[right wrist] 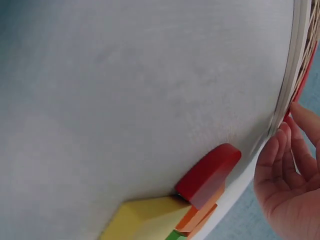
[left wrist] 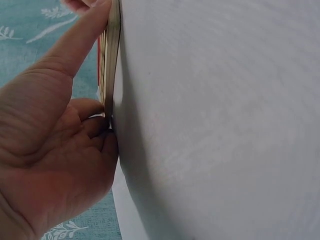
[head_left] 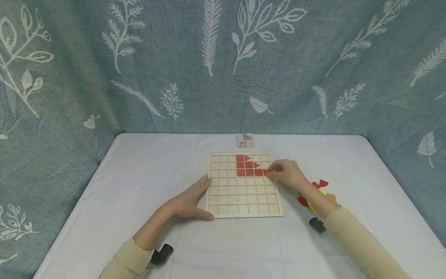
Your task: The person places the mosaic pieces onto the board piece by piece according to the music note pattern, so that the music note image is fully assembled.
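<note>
A pale wooden grid board [head_left: 228, 190] lies flat on the table, with three rows of red pieces [head_left: 245, 165] set in its upper cells. At the right end of the lowest red row, my right hand [head_left: 287, 173] pinches a small red piece [head_left: 266, 171] between thumb and fingers; its shape is mostly covered. The same red piece [right wrist: 287, 116] shows at the fingertips in the right wrist view. My left hand [head_left: 189, 199] rests against the board's left edge, thumb near the front corner and fingers spread higher up. In the left wrist view, the thumb touches the board's side [left wrist: 114, 60].
Loose red, yellow, orange and green pieces lie right of the board, partly under the right forearm, among them a red rounded piece [right wrist: 210, 172] and a yellow block [right wrist: 147, 217]. A small printed card [head_left: 245, 140] sits behind the board. A patterned curtain [head_left: 223, 97] hangs behind the white table.
</note>
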{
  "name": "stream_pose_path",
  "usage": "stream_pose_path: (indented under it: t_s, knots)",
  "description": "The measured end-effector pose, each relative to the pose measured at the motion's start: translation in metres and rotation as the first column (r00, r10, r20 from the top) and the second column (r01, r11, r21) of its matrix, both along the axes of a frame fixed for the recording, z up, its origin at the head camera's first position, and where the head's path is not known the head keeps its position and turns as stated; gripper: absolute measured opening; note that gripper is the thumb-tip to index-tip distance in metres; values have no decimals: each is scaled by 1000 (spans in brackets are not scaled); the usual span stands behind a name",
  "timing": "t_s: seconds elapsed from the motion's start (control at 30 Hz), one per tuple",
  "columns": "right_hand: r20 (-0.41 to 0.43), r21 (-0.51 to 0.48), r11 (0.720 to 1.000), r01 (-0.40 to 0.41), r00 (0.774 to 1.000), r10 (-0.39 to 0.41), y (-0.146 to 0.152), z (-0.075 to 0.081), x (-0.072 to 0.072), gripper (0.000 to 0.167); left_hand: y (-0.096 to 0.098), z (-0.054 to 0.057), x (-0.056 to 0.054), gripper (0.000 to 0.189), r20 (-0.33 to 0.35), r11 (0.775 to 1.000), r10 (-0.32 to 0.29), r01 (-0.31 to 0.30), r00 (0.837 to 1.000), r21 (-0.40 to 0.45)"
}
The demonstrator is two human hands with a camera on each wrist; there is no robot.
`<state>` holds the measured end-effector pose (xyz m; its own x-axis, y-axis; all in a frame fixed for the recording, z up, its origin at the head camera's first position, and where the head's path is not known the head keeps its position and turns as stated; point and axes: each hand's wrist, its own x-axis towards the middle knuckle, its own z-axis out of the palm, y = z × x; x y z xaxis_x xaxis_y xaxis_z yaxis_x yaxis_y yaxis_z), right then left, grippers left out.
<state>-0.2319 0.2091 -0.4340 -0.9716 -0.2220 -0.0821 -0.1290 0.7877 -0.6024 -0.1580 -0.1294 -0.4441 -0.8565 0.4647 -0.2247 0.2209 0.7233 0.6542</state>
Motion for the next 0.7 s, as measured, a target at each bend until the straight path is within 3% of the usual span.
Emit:
stream_pose_path:
  t_s: [0.27, 0.43, 0.5, 0.7]
  knots:
    - [-9, -37, 999, -26, 1000, 26, 8, 2, 4, 22, 0, -1, -1, 122, 5, 1000, 3, -3, 1000, -1]
    - [-2, -106, 993, 42, 999, -43, 31, 14, 10, 32, 0, -2, -2, 123, 5, 1000, 2, -2, 1000, -10]
    - [17, -113, 991, 71, 997, -69, 44, 19, 14, 35, 1, -2, -2, 123, 8, 1000, 7, -7, 1000, -20]
    - [96, -49, 997, 58, 994, -54, 81, 21, 36, 32, 2, 0, -2, 123, 6, 1000, 3, -3, 1000, -20]
